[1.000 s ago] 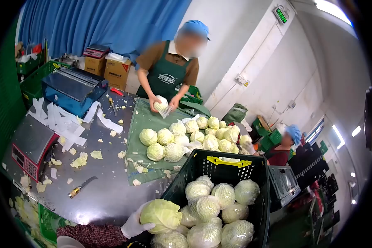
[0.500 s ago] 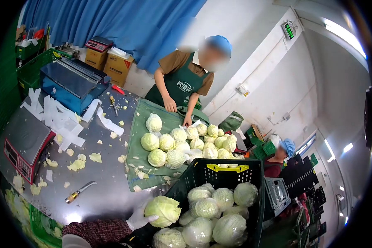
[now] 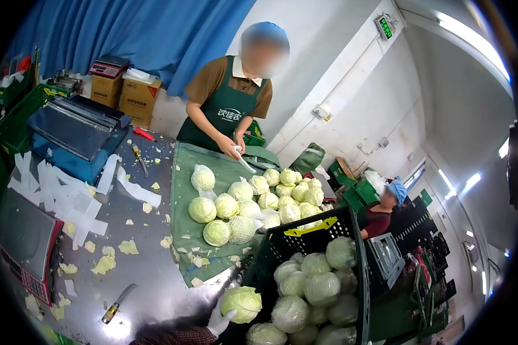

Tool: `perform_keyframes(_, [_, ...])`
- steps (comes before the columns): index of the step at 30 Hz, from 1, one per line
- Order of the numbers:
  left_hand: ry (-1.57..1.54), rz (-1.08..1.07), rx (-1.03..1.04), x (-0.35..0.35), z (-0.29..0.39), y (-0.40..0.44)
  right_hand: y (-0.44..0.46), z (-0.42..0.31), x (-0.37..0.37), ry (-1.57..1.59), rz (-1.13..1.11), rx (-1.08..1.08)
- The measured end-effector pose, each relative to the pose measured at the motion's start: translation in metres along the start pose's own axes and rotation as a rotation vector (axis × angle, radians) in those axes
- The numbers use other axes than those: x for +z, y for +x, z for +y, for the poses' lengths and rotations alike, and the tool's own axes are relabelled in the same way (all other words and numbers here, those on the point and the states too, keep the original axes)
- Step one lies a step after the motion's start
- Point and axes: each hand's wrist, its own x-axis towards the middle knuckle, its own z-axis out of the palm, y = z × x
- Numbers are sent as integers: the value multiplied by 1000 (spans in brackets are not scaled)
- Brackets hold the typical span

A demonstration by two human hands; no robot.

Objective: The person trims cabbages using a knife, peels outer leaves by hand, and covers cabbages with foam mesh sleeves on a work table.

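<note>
Toward the near edge of the worktop (image 3: 161, 264), our left hand (image 3: 218, 321), in a white glove, grips a pale green cabbage (image 3: 242, 305), thumb across its front, just beside a dark green crate (image 3: 360, 276). Our right hand is out of view, so we cannot tell its state. Inside the crate, which has a yellow handle (image 3: 311, 227), we see wrapped cabbages (image 3: 322, 288) piled together. Nearer the worktop's left corner, a curved knife (image 3: 120, 303) lies close to yellowish leaf scraps (image 3: 105, 264). A red and grey scale (image 3: 26, 218) sits at the left edge. Toward the far edge, a green cloth (image 3: 184, 167) carries loose cabbages (image 3: 202, 210), some in white netting. Behind it, a co-worker (image 3: 227, 106) in a green apron holds something white and narrow (image 3: 246, 161).
</note>
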Motion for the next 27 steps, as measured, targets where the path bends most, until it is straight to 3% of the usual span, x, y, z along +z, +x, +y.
perform_keyframes(5, [-111,36,62,10,-5,-6,-16,4,-8,6,28,22])
perform_keyframes(15, [20,172,-15,-14,-27,-13,-43,25,-47,36,10,58])
perform_keyframes(19, [-38,203,22,-46,3,-21,-51,30,-52,44,-24,54])
perform_keyframes(21, [-130,203,-86,-66,19,-21,-47,27,-48,33,-48,40])
perform_keyframes(22, [-106,202,-38,-72,41,-20,-64,8,-36,-105,-33,77])
perform_keyframes(23, [-97,201,-39,-82,48,-21,-73,2,-17,-73,-20,-29])
perform_keyframes(25, [-283,175,-170,-109,59,-22,-62,13,-10,-266,74,-114])
perform_keyframes(27, [-191,170,-167,-133,75,-29,-77,-3,-6,-267,64,-61])
